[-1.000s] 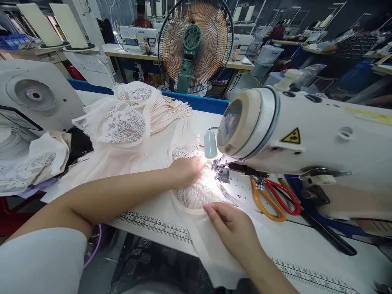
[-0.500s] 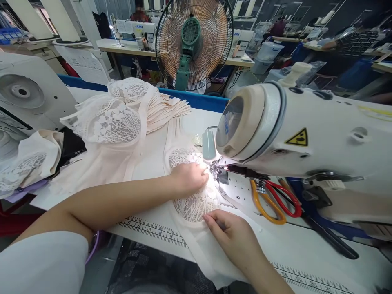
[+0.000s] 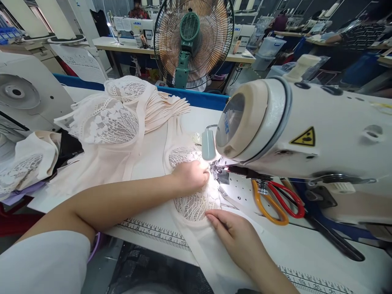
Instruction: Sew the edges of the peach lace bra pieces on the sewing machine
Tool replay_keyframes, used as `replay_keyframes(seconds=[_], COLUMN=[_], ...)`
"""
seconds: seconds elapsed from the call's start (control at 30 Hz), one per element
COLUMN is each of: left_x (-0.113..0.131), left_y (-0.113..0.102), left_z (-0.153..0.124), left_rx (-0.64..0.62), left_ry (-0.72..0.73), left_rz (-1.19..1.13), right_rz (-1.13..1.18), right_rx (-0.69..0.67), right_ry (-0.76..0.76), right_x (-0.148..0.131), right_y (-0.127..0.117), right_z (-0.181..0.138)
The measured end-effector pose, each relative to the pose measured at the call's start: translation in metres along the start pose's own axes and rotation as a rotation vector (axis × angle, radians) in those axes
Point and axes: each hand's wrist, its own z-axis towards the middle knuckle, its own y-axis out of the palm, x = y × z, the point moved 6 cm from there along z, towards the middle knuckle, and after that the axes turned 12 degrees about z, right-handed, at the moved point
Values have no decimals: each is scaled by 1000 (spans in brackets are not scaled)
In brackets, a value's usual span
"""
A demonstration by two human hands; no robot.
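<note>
A cream lace bra (image 3: 192,208) lies on the sewing table, its edge running up to the lit needle area of the sewing machine (image 3: 272,122). My left hand (image 3: 190,178) is closed on the upper part of the lace, just left of the presser foot (image 3: 215,168). Its fingertips are partly lost in the lamp's glare. Lower down, my right hand (image 3: 232,230) pinches the bra's edge between thumb and forefinger. A narrow pale strip (image 3: 234,203) runs from the needle area towards the lower right.
More lace bras (image 3: 113,122) are piled at the left. Orange-handled scissors (image 3: 269,204) and a red-handled pair (image 3: 290,200) lie under the machine arm. A ruler tape (image 3: 153,232) follows the table's front edge. Behind stands a large fan (image 3: 190,30); people sit farther back.
The camera view has shifted slightly. Both hands keep their grips on the bra, and the fabric below my right hand has slid a little downward.
</note>
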Motion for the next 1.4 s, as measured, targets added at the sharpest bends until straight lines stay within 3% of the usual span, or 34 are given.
replay_keyframes(seconds=[0.2, 0.43, 0.53, 0.6, 0.67, 0.8, 0.93, 1.2, 1.4], left_x=[-3, -18, -10, 0, 7, 11, 3, -25, -40], left_y=[-2, -1, -11, -19, -22, -7, 8, 12, 9], left_z=[1, 5, -1, -14, -31, -55, -59, -46, -34], left_rx=[-33, -20, 100, 216, 255, 68, -93, -178, -243], left_ry=[-30, -185, -38, 78, 133, 112, 36, -108, -102], left_rz=[-45, -141, 4, 70, 67, 2, -58, -143, -192], right_rz=[24, 33, -19, -136, -280, -466, -545, -559, -611], right_rx=[-7, 17, 26, 33, 49, 64, 14, -59, -74], right_ry=[32, 34, 95, 112, 77, -13, 11, 113, 100], right_x=[-1, -6, -1, 2, 2, 2, 2, -4, 0], right_y=[-2, -7, -10, -12, -13, -12, -10, -17, -17], right_z=[1, 11, 12, 8, 3, -7, -2, 18, 17])
